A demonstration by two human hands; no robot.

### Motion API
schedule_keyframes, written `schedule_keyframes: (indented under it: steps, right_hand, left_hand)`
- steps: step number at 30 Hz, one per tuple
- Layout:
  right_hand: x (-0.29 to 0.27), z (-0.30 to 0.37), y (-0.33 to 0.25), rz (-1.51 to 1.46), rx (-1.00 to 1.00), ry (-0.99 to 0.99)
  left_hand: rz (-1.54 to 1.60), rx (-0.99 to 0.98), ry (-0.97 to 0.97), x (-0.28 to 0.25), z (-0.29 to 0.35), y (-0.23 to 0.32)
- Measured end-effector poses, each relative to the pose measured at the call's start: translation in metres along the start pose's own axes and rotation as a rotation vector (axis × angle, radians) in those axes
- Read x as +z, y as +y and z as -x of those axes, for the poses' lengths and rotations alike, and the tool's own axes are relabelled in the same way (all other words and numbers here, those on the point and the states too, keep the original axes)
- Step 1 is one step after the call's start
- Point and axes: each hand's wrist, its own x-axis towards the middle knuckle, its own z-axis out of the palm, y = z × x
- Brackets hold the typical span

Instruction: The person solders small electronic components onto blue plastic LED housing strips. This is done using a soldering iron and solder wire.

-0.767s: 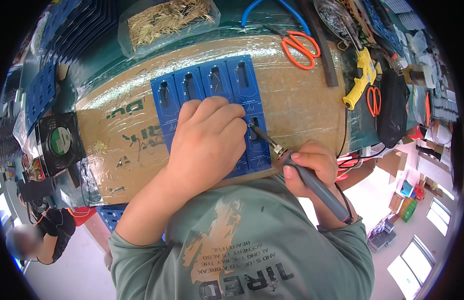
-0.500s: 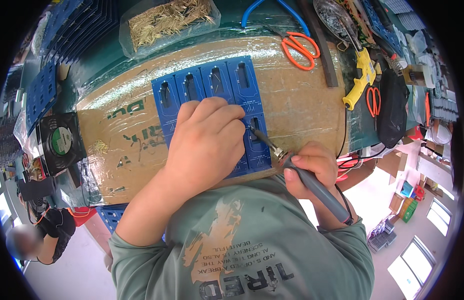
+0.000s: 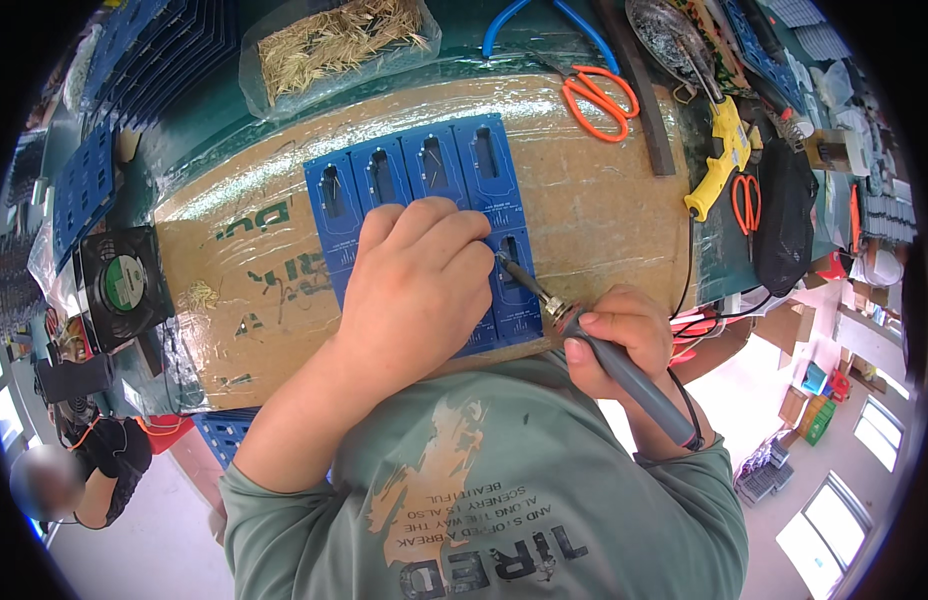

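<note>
A blue circuit board panel [image 3: 492,190] with slotted cut-outs lies on a brown cardboard sheet [image 3: 594,220] in front of me. My left hand [image 3: 419,275] rests over the panel's middle with its fingers curled down. Those fingertips are hidden, so anything pinched in them does not show. In my right hand [image 3: 624,340] is a soldering iron [image 3: 634,385] with a grey handle, gripped like a pen. Its dark tip meets the panel just right of my left fingers, beside a cut-out in the nearer row.
Beyond the panel stands a clear tray [image 3: 344,50] of thin golden pins. Orange-handled scissors [image 3: 599,103], blue-handled pliers [image 3: 494,30] and a dark bar [image 3: 644,110] lie far right, near a yellow-handled soldering tool [image 3: 724,155]. A black fan [image 3: 122,285] stands left. Another person [image 3: 94,470] is at lower left.
The soldering iron and my right hand have shifted very slightly left. My left hand and the panel are nearly still.
</note>
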Motion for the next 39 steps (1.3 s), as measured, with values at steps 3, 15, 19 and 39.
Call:
schedule_keyframes:
  steps: [3, 15, 19, 39]
  right_hand:
    - [-0.003, 0.001, 0.000, -0.007, 0.000, -0.001]
    - [-0.001, 0.005, -0.003, -0.037, 0.016, 0.056]
    - [-0.003, 0.007, -0.003, -0.044, 0.001, -0.012]
    - [-0.005, 0.009, -0.014, 0.065, -0.077, -0.051]
  left_hand:
    - [0.010, -0.003, -0.022, -0.004, 0.000, 0.002]
    - [-0.014, -0.040, -0.058, -0.006, 0.007, 0.011]
    - [-0.029, -0.037, -0.062, -0.006, 0.007, 0.011]
    - [-0.086, -0.019, -0.081, -0.006, 0.010, 0.016]
